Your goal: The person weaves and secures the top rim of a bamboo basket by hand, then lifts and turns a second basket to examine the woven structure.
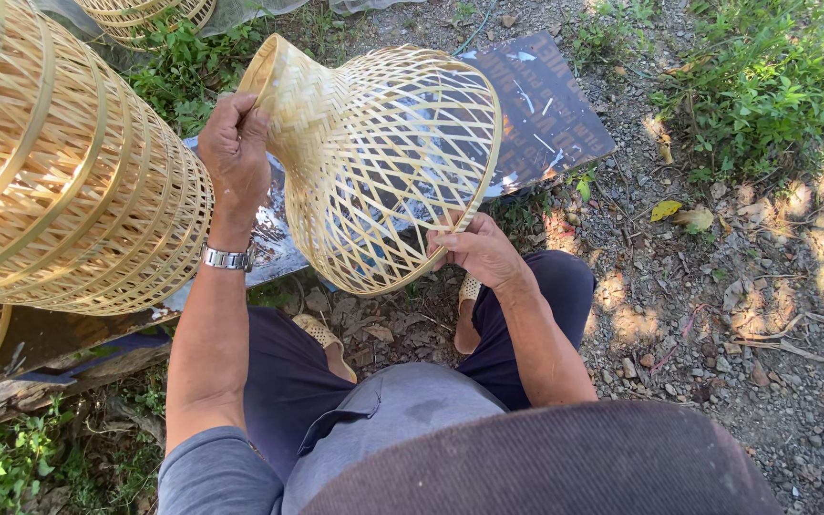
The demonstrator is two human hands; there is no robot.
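Bamboo woven basket (388, 162) tilted above the person's knees, left hand (234, 153) closed on its narrow neck, right hand (477, 250) pinching the wide rim, bigger baskets (59, 181) far left, gravel ground (717, 315) right.

Pale split-bamboo basket (383, 162), open lattice, smooth and faintly glossy; tighter-woven bamboo baskets (59, 181) at left; shiny metal watch (228, 257); rough gravel ground (717, 315); matt cloth trousers (288, 372).
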